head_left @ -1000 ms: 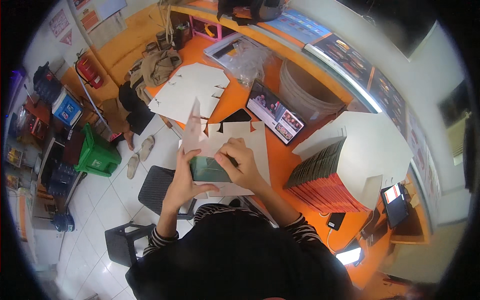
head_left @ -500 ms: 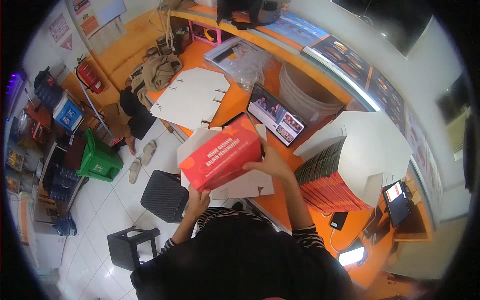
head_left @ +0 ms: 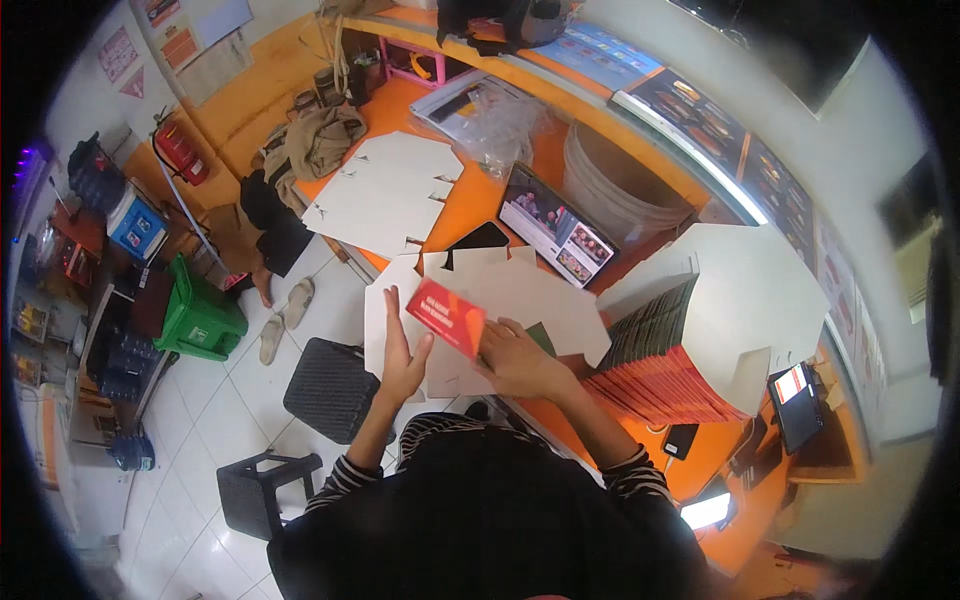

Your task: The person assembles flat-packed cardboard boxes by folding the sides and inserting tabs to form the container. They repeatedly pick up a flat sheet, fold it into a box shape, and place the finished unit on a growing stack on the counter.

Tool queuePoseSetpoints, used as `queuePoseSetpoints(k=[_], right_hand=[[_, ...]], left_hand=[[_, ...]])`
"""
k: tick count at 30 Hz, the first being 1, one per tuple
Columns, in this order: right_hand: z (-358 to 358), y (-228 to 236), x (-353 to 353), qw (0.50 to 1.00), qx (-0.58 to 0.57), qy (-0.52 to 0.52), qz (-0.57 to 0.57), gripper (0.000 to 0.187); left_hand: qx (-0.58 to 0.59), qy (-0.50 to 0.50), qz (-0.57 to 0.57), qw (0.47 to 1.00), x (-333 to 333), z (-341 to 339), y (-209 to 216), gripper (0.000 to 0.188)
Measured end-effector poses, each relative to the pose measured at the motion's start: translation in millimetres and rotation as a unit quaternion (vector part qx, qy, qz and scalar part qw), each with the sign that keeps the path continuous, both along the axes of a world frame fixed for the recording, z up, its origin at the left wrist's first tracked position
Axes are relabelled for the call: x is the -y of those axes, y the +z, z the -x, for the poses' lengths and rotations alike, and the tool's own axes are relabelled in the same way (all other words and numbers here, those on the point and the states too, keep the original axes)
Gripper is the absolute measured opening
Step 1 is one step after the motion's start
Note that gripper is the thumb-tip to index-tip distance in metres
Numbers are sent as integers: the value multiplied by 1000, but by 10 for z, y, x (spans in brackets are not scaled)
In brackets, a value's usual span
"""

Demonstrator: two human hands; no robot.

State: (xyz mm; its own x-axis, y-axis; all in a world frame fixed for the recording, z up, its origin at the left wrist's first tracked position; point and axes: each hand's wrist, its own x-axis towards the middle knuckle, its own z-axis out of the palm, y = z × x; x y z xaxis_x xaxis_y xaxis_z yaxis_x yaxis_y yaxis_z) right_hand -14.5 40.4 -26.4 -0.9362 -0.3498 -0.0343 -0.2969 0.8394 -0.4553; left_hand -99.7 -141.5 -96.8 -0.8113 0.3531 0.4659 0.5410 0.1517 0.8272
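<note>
Head view, middle of the frame: a red carton (head_left: 447, 318) is held above pale flat sheets (head_left: 450, 379), tilted, its printed panel sloping down to the right. From where I'm standing, the person's right hand (head_left: 525, 362) has its grip bent closed over the carton's right end. The left hand (head_left: 402, 368) is off that panel's left side, its grip spread wide, fingers straight up, thumb apart, holding nothing I can see; whether it brushes the cardboard I can't tell. Just right of centre, a green patch (head_left: 541, 338) shows beyond the right knuckles.

Up and left of the hands, a white cut-out sheet (head_left: 385, 195) lies on the orange surface (head_left: 468, 212). A black phone (head_left: 480, 237) lies near it, and a tablet (head_left: 555, 227) showing a video leans just beside, upper centre. Right of centre stands a tall stack of folded cartons (head_left: 645, 365), red and dark edges showing. Down at the lower right, a lit screen (head_left: 706, 511) glows; far left, a green bin (head_left: 203, 320) sits on the tiled floor (head_left: 190, 430)
</note>
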Motion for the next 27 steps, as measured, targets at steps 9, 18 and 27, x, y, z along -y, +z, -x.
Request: queuePoseSetpoints(k=[9,18,27], right_hand=[[97,-120,273,981,109,-1,-159,59],[133,-248,-178,972,75,-18,220,46],[108,-85,-84,960,74,-100,251,55]], left_hand=[[93,15,369,925,173,-83,476,31],[188,-286,-182,922,484,131,-23,14],[162,-70,-83,981,-108,-42,15,18]])
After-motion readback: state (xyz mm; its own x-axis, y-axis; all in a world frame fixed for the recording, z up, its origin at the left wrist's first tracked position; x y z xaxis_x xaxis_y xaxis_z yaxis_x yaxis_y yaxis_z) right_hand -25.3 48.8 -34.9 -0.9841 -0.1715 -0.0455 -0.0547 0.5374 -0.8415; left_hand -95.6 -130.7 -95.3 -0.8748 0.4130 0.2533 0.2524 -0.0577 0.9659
